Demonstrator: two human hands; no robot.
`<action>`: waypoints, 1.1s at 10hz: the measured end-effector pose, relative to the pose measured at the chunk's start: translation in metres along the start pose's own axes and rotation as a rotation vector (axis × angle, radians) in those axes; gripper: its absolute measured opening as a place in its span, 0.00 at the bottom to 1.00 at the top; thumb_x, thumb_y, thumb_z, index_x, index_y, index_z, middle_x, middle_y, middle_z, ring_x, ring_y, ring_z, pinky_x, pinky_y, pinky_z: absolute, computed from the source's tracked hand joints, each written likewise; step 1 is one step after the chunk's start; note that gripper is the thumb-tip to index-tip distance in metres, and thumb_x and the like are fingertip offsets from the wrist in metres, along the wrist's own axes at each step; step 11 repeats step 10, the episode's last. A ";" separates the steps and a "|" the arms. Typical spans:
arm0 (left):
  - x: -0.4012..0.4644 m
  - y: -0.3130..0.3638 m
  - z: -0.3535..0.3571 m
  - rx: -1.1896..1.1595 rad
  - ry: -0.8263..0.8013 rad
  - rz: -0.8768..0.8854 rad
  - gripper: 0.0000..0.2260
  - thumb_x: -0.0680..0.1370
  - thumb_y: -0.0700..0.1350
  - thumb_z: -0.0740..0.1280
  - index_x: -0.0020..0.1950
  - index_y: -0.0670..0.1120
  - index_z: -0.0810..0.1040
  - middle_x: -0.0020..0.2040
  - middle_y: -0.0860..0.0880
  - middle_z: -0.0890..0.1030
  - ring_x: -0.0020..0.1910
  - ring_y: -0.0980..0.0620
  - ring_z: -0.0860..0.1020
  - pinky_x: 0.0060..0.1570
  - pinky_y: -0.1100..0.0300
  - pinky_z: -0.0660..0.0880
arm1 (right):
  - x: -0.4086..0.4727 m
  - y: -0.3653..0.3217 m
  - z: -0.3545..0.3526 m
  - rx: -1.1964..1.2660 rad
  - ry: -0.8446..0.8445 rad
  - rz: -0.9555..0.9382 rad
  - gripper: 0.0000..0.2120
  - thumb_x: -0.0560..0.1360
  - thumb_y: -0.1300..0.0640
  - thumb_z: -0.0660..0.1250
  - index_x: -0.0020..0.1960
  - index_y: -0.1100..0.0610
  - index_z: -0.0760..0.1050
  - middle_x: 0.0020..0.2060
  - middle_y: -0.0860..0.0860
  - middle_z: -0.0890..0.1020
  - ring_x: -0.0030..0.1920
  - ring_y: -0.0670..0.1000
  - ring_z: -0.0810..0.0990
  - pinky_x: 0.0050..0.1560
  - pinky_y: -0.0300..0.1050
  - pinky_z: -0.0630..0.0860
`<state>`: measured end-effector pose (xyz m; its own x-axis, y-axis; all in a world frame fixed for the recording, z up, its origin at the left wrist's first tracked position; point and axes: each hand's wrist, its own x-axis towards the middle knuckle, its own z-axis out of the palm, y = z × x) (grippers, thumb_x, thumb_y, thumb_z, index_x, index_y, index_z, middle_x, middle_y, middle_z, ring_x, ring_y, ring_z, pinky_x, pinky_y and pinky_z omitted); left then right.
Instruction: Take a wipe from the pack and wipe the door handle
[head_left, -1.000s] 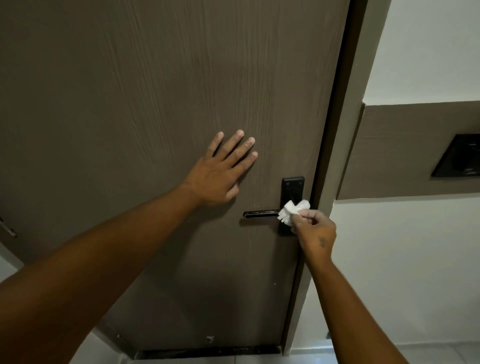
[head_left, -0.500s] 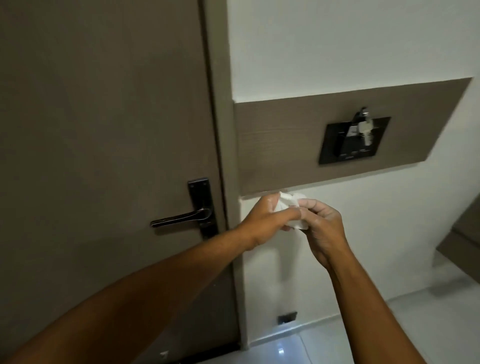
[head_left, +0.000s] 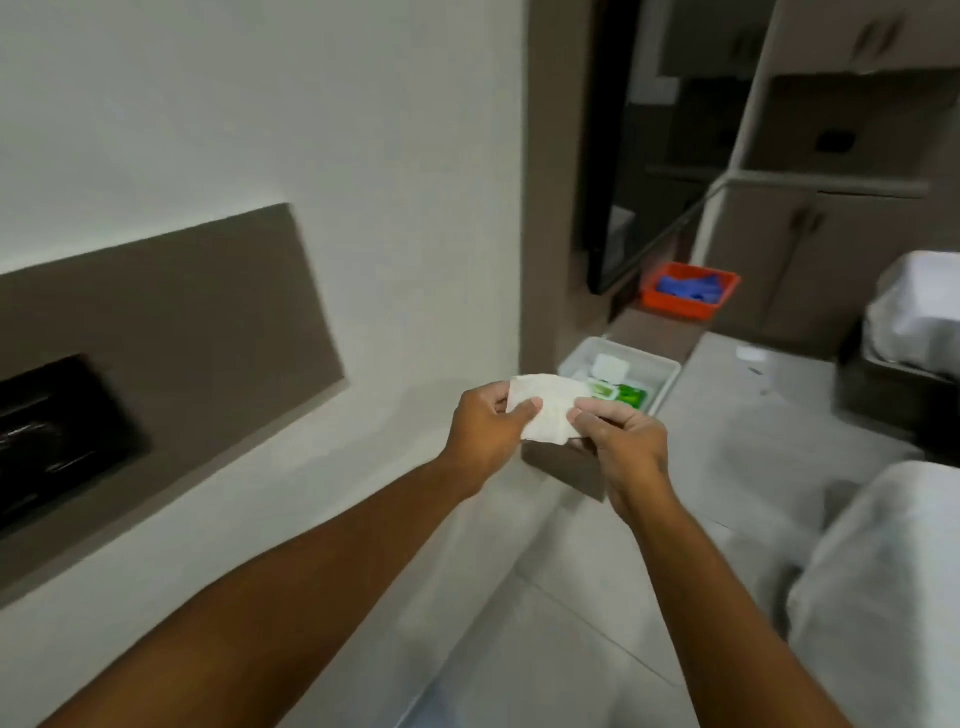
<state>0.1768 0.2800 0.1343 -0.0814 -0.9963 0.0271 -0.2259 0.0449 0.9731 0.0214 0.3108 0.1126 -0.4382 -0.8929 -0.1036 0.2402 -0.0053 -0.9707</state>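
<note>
A white wipe (head_left: 545, 410) is held spread between both hands in the middle of the view. My left hand (head_left: 485, 428) pinches its left edge and my right hand (head_left: 623, 441) pinches its right edge. Just behind the wipe stands a white tray (head_left: 670, 376) with a green wipe pack (head_left: 621, 392) whose white lid is flipped up. The door and its handle are out of view.
A brown wall panel (head_left: 182, 312) with a black switch plate (head_left: 57, 431) is on the left. An orange tray (head_left: 685, 306) with blue items sits further back. White bedding (head_left: 883, 597) lies at the right, above a tiled floor (head_left: 545, 623).
The view has swung right, away from the door and handle. My left hand left the door and joined my right hand on the wipe, which is now spread out.
</note>
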 end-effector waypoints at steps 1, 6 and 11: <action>0.085 -0.008 0.083 0.145 -0.062 -0.012 0.12 0.79 0.45 0.70 0.59 0.40 0.83 0.52 0.43 0.86 0.51 0.44 0.84 0.52 0.52 0.83 | 0.096 0.004 -0.055 -0.115 0.160 -0.004 0.05 0.69 0.65 0.77 0.44 0.57 0.85 0.44 0.54 0.85 0.43 0.54 0.85 0.42 0.46 0.84; 0.357 -0.166 0.262 1.004 -0.354 -0.064 0.12 0.80 0.45 0.68 0.63 0.45 0.76 0.62 0.42 0.81 0.60 0.41 0.79 0.58 0.49 0.78 | 0.399 0.134 -0.078 -1.602 -0.044 -0.115 0.05 0.75 0.57 0.67 0.49 0.56 0.80 0.46 0.54 0.85 0.47 0.56 0.81 0.52 0.50 0.74; 0.361 -0.164 0.253 1.001 -0.494 -0.039 0.12 0.80 0.40 0.65 0.63 0.42 0.77 0.62 0.41 0.81 0.58 0.42 0.80 0.55 0.54 0.76 | 0.409 0.123 -0.066 -1.646 -0.252 -0.116 0.06 0.76 0.63 0.63 0.49 0.59 0.79 0.44 0.56 0.84 0.38 0.55 0.78 0.42 0.47 0.76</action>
